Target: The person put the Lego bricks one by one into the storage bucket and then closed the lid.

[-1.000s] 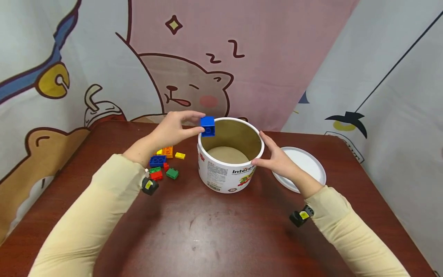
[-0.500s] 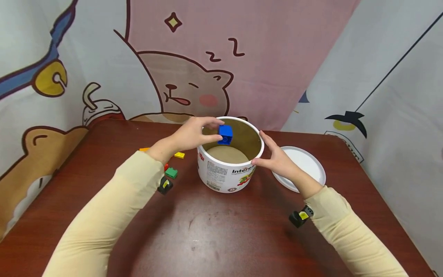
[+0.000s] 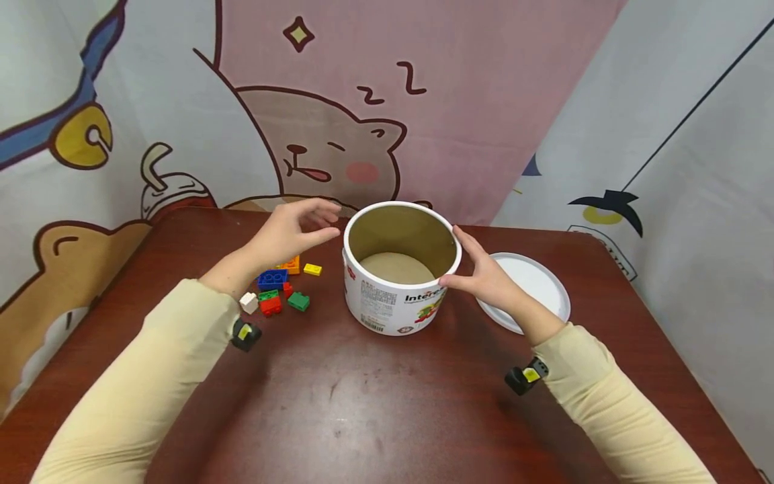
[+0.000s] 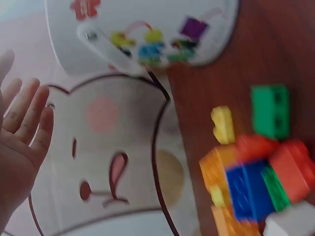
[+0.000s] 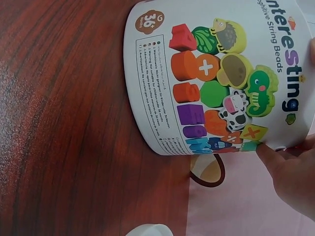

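Observation:
A white round bucket point(image 3: 377, 302) with printed toy pictures stands upright, its mouth uncovered. My right hand point(image 3: 488, 279) holds its right side, thumb in front at the rim and fingers farther back; the right wrist view shows the thumb against the printed wall point(image 5: 216, 108). My left hand point(image 3: 293, 232) is in the air left of the bucket, fingers apart and nothing in them. Below it lie toy bricks: blue point(image 3: 273, 279), orange point(image 3: 293, 265), yellow point(image 3: 312, 269), green point(image 3: 299, 301), red point(image 3: 271, 306) and white point(image 3: 248, 302). The near wall hides part of the bucket's floor.
A round white lid point(image 3: 532, 286) lies on the brown table point(image 3: 363, 403) to the right, partly behind the right hand. A printed cloth point(image 3: 484, 101) with a sleeping bear hangs behind the table's far edge.
My left hand carried a blue brick over the bucket's mouth, let go of it and drew back left. The brick is out of sight now. My right hand stays on the bucket.

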Tool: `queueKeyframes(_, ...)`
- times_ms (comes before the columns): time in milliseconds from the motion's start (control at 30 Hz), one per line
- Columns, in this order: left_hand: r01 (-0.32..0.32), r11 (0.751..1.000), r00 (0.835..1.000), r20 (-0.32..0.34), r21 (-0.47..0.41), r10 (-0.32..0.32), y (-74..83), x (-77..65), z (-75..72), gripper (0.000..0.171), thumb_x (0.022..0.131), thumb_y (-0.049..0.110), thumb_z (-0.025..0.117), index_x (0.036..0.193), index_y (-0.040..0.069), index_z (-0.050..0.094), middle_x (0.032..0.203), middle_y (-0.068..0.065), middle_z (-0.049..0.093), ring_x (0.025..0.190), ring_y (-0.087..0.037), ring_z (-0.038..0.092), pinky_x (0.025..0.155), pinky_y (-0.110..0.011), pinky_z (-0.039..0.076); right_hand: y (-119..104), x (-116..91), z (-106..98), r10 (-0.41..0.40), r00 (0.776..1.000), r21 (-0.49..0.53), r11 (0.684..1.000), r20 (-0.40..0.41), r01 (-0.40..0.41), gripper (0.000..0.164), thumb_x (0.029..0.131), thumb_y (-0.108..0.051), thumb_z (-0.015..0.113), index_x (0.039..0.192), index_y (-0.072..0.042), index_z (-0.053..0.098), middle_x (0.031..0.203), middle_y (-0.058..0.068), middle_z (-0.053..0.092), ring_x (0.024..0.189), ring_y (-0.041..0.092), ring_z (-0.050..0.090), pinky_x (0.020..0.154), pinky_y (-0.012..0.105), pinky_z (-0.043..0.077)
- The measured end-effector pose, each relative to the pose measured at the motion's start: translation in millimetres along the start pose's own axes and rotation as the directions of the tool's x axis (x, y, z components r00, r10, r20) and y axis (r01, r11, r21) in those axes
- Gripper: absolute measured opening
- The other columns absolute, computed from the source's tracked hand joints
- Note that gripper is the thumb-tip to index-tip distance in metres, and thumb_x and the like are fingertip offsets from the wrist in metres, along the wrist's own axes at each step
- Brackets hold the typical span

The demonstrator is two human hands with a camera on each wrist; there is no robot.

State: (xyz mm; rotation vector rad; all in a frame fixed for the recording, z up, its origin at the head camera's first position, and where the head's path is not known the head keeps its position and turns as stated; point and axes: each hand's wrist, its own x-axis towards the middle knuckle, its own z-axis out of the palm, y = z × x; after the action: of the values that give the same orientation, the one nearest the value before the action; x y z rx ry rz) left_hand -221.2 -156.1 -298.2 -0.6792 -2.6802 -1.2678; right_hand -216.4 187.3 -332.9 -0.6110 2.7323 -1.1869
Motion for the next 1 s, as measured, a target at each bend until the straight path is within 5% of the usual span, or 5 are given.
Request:
queueKeyframes(233,0.156,0.987,0.987,-0.05,0.047,-0.153,-42.1,-27.9,-20.8,0.038,0.088,0.028,0.065,0.122,0.011,0.059,0.111,-0.012,0.066,0.099,-0.022,0.061,0.081,-0.037,0.048,0.4,-2.5,-3.3,0.004,1.0,-0.004,1.0,-0.008,-0.004,0.105,0.073,-0.039,0.078,0.15,-0.005,0.015,0.156,0.017,0.015,0.142,0.035,0.016,0.111,0.058,0.018)
queueKeyframes(567,0.343,0.939,0.932,-0.131,0.023,-0.337,-101.6,-55.2,-38.7,0.054,0.089,0.039,0.061,0.129,0.004,0.051,0.125,-0.022,0.057,0.114,-0.036,0.052,0.095,-0.053,0.042,1.2,-2.2,-1.9,-0.006,1.0,0.003,1.0,-0.009,0.006,0.105,0.073,-0.039,0.078,0.15,-0.006,0.015,0.156,0.016,0.016,0.143,0.034,0.016,0.111,0.057,0.018)
queueKeyframes(833,0.419,0.907,0.903,-0.115,0.037,-0.413,-134.6,-71.2,-37.6,0.059,0.089,0.037,0.061,0.131,-0.002,0.046,0.132,-0.025,0.049,0.119,-0.04,0.045,0.101,-0.056,0.035,0.7,-1.3,-0.1,-0.015,1.0,0.006,1.0,-0.004,0.015,0.107,0.072,-0.042,0.078,0.15,-0.005,0.015,0.155,0.017,0.016,0.143,0.035,0.016,0.111,0.058,0.018)
queueKeyframes(1000,0.453,0.89,0.891,-0.034,0.051,-0.452,-149.2,-75.4,-31.0,0.061,0.09,0.034,0.061,0.134,-0.004,0.043,0.131,-0.028,0.049,0.118,-0.041,0.047,0.101,-0.054,0.038,4.0,-0.6,1.6,-0.031,0.999,0.01,0.999,-0.015,0.031,0.105,0.073,-0.039,0.078,0.149,-0.004,0.016,0.155,0.017,0.016,0.143,0.034,0.016,0.112,0.057,0.017)
